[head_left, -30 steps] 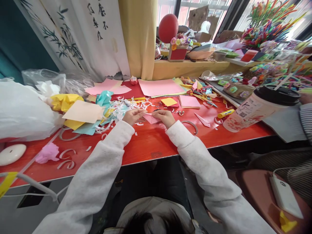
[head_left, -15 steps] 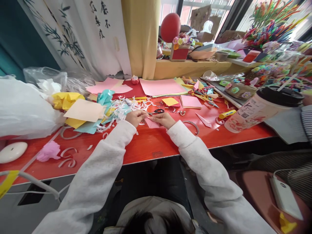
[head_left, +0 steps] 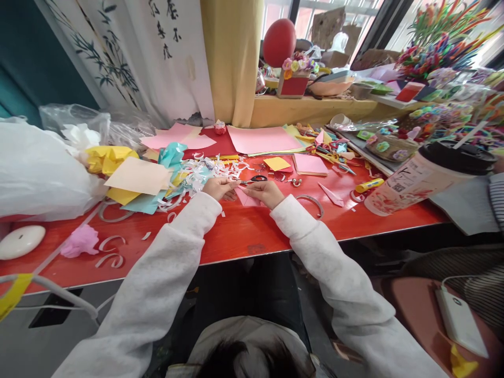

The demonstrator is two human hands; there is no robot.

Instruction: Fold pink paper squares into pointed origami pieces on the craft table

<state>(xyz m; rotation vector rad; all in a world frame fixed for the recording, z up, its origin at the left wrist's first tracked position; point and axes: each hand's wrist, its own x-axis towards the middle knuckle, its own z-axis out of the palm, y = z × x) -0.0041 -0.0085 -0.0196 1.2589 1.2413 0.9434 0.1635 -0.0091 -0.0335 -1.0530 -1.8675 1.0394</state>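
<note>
Plainly, the folded pink paper (head_left: 247,198) sits pinched at its edges between my left hand (head_left: 219,188) and right hand (head_left: 269,194) over the red surface (head_left: 236,236), the scissors (head_left: 259,179) barer than a second ago, suggesting mid-fold repositioning, both grey sleeves (head_left: 169,262) stretched forward.

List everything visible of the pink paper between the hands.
The pink paper is small, light pink and thin, with what looks like a crease; it appears partly folded. It is over the red table, near its front edge. The left hand and right hand grip its far part with their fingers, hiding its full outline. Whether it touches the tabletop is unclear.
</note>
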